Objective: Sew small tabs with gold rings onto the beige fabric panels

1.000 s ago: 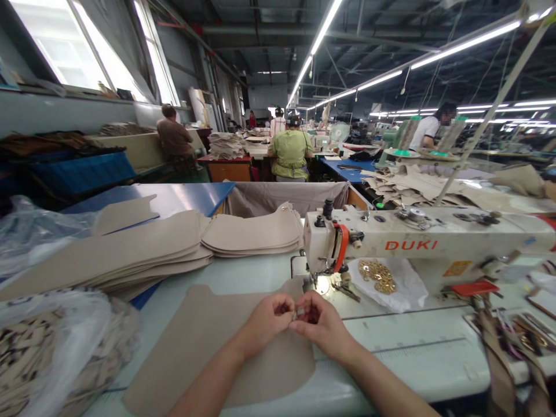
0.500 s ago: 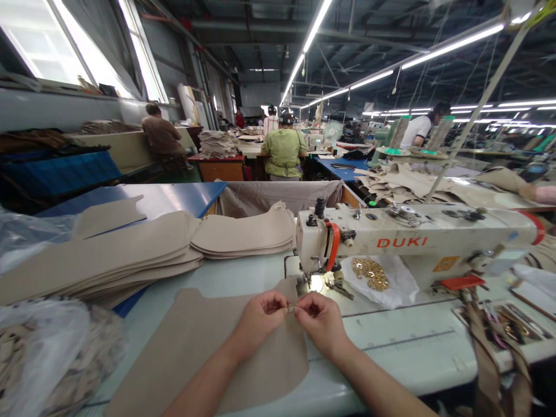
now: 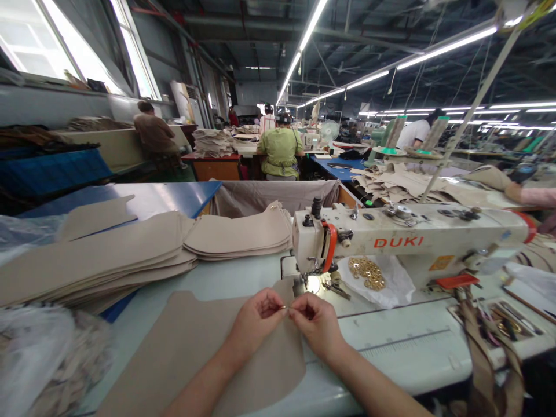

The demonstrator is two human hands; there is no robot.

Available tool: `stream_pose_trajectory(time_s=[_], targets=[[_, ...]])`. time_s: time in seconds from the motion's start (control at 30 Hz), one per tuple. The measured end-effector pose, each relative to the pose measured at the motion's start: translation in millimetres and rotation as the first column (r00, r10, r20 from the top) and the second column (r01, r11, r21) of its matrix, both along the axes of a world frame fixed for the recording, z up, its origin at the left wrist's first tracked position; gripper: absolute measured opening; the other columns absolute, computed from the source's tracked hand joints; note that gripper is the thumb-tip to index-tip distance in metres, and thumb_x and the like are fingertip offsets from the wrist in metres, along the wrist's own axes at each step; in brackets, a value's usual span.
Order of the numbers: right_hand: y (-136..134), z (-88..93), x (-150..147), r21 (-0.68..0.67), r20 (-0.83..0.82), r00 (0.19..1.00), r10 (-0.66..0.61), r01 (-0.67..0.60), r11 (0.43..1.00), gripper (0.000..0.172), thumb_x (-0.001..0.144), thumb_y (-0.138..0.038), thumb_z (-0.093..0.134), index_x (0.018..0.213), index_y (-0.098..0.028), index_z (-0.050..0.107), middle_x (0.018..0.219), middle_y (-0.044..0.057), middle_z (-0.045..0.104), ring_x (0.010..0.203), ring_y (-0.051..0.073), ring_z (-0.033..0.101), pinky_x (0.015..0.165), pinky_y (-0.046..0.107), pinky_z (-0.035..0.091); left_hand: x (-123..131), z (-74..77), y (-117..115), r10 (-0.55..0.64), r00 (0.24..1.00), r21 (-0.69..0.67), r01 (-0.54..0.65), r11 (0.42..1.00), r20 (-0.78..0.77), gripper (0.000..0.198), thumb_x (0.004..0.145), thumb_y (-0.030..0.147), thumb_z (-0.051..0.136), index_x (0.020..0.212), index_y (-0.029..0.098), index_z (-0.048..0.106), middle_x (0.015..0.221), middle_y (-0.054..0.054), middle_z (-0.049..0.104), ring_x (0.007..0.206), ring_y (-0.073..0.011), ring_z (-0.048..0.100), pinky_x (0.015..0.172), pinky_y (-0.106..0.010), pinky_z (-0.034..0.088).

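Observation:
My left hand (image 3: 262, 314) and my right hand (image 3: 316, 321) meet fingertip to fingertip, both closed in a pinch. Between them shows a small gold metal piece (image 3: 284, 307), too small and covered to make out fully. Beneath the hands a large flat beige panel (image 3: 204, 341) lies on the machine bed, its upper corner close to the needle area. Just beyond my fingers stands the sewing machine (image 3: 399, 234), its lamp lit near the presser foot. Gold rings (image 3: 367, 273) lie piled on a white sheet (image 3: 397, 284) under the machine arm.
Stacks of cut beige panels (image 3: 99, 255) lie to the left. A plastic bag of fabric pieces (image 3: 47, 353) is at the front left. On the right are a tool tray (image 3: 516, 324) and hanging brown straps (image 3: 482, 347). Other people sit at work further off.
Both hands stay pinched together over the panel, with a slight shift of fingers around the small gold piece. The whole view has swung slightly, so things appear further left.

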State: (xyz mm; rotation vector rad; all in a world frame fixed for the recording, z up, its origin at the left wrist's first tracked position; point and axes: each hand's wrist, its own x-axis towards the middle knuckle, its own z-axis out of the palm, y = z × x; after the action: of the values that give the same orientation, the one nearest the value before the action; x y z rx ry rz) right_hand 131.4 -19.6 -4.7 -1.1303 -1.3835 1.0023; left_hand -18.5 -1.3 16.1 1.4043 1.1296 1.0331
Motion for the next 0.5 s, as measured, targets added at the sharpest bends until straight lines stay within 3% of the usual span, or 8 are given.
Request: stream_pose_trajectory(time_s=[0.17,0.33,0.5], targets=[[2.0,-2.4,2.3,-0.106,-0.246,0.968,0.057,-0.085,0.991,0.018,0.067,-0.033,0.069,0.078,-0.021,0.061,0.069,0.000,0.064,0.061,0.014,0.056,0.056,0.024,0.042,-0.1,1.1,-1.6,0.035,0.999,0.031,-0.035,0.999,0.000,0.018,0.062,0.030,0.066,0.066,0.019,0.053,0.067,0.001,0.060,0.066,-0.0144,0.058,0.065,-0.025,0.047],[2.8,-4.3,7.7,-0.147,-0.155,0.983,0.098,-0.121,0.982,0.019,0.072,-0.038,0.066,0.070,-0.019,0.065,0.063,0.000,0.062,0.056,0.013,0.052,0.054,0.024,0.038,-0.4,2.0,-2.5,0.038,0.999,0.034,-0.038,0.999,-0.006,0.018,0.062,0.030,0.066,0.066,0.019,0.052,0.070,0.001,0.060,0.069,-0.0149,0.058,0.067,-0.026,0.047],[2.6,1.9,8.4,-0.117,-0.057,0.992,0.115,-0.121,0.986,0.012,0.073,-0.027,0.059,0.066,-0.018,0.062,0.057,-0.002,0.057,0.052,0.010,0.046,0.050,0.022,0.034,-0.4,-3.3,-2.7,0.020,1.000,0.042,-0.020,0.999,-0.011,0.016,0.063,0.028,0.064,0.067,0.019,0.052,0.071,0.001,0.060,0.069,-0.0148,0.058,0.067,-0.026,0.047]])
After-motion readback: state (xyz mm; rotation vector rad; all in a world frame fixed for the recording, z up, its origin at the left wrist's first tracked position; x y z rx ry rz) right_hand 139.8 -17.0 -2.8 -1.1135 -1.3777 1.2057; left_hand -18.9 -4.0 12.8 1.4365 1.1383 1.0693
